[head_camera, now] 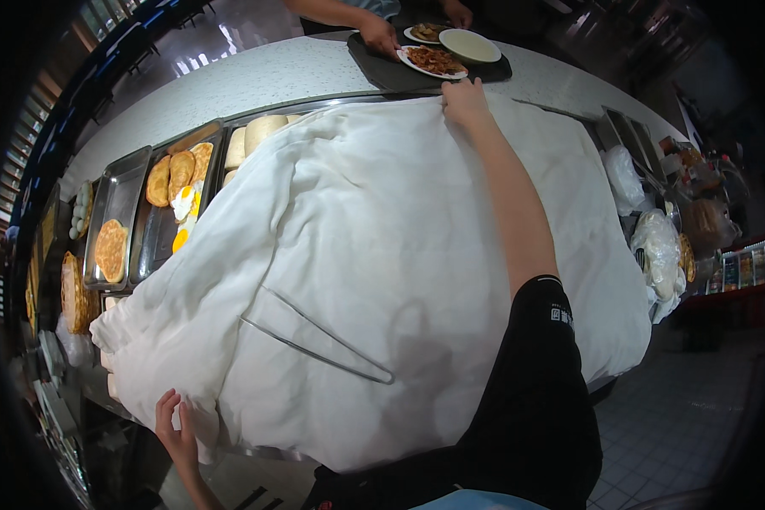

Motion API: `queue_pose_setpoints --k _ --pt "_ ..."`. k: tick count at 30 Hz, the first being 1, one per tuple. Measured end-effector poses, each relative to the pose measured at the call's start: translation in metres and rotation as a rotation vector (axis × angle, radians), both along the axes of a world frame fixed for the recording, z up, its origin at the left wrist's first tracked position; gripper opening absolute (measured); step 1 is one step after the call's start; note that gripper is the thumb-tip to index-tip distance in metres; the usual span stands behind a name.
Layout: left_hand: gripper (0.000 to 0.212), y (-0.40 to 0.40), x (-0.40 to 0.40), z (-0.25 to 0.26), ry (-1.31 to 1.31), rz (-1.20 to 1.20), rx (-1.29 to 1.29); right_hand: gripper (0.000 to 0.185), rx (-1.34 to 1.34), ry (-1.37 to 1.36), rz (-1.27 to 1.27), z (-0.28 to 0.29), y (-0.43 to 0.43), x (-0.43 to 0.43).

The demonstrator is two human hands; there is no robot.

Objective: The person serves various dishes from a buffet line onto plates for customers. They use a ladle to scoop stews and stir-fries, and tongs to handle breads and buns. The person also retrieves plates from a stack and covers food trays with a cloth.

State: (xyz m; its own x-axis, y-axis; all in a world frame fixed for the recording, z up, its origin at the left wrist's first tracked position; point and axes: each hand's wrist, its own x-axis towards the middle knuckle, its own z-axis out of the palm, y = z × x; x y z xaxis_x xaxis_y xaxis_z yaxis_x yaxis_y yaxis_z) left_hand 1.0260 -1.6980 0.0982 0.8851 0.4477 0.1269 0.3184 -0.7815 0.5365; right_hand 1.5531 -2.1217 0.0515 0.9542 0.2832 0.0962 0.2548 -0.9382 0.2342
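Note:
A large white cloth [382,242] spreads over most of the counter before me, wrinkled at its left side. Metal tongs [322,347] lie on it with their arms apart. My right hand [465,103] reaches to the cloth's far edge, just below a white plate of shredded food [435,62]; its fingers are curled, and what they grip, if anything, cannot be made out. By the cloth's near left corner is my left hand [177,427], fingers apart and holding nothing.
Across the counter, another person's hand [380,37] touches the plate on a dark tray [395,80], which also bears a bowl [470,46]. To the left, metal trays hold flatbreads [111,250], fried eggs [185,204] and buns [264,132]. Plastic bags [656,255] sit at right.

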Motion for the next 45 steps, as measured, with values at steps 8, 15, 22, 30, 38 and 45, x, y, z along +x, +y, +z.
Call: queue_pose_setpoints --k 8,15,22,30,38,45 --pt "0.014 -0.005 -0.01 0.005 -0.049 -0.028 0.073 0.021 0.316 -0.944 0.49 0.059 -0.1 -0.097" --pt "0.014 -0.007 -0.046 -0.013 -0.034 0.108 -0.025 0.024 0.226 -0.274 0.441 0.006 -0.133 -0.171" --pt "0.014 -0.009 -0.046 -0.006 -0.056 0.059 0.029 0.027 0.306 0.037 0.212 0.003 -0.102 -0.151" --pt "0.014 -0.01 -0.056 -0.009 -0.053 0.094 0.026 0.017 0.176 0.014 0.104 0.0 -0.099 -0.148" --pt "0.014 -0.016 -0.054 -0.008 -0.055 0.124 -0.022 0.012 0.119 -0.021 0.05 0.008 -0.096 -0.159" --pt "0.014 -0.012 -0.052 -0.012 -0.057 0.103 -0.027 0.017 0.073 0.012 0.127 0.001 -0.115 -0.155"
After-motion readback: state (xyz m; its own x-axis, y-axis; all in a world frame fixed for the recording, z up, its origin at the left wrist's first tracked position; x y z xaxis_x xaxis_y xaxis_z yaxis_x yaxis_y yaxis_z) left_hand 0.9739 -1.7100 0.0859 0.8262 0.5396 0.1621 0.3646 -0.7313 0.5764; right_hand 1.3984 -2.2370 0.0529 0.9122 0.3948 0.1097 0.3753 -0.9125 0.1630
